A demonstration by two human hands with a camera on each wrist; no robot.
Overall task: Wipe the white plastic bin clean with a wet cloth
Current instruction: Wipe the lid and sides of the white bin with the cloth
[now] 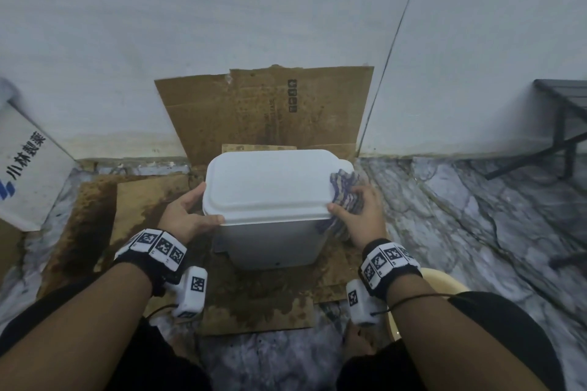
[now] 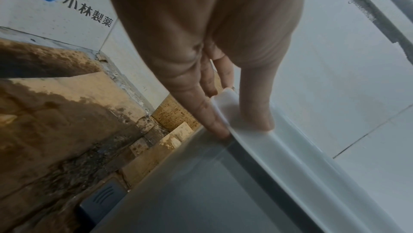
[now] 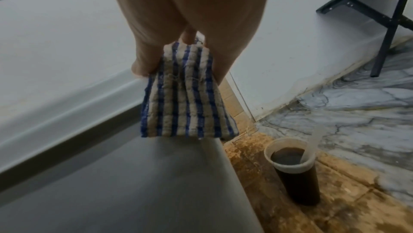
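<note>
Mid-wipe, I'd judge: white bin (image 1: 270, 197) upright on wet cardboard (image 1: 260, 292), left hand (image 1: 184, 216) pinching lid's left rim, right hand (image 1: 362, 213) curled around striped cloth (image 1: 344, 197) pressed on bin's right edge; lid looks clean, sides likely left.

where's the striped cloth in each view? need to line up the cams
Head: striped cloth at centre right, pressed by the right hand against the right end of the white bin.
Left wrist: not in view.
Right wrist: upper centre, hanging from the fingers over the bin's corner.
Shared landmark: the bin's lid rim.
</note>
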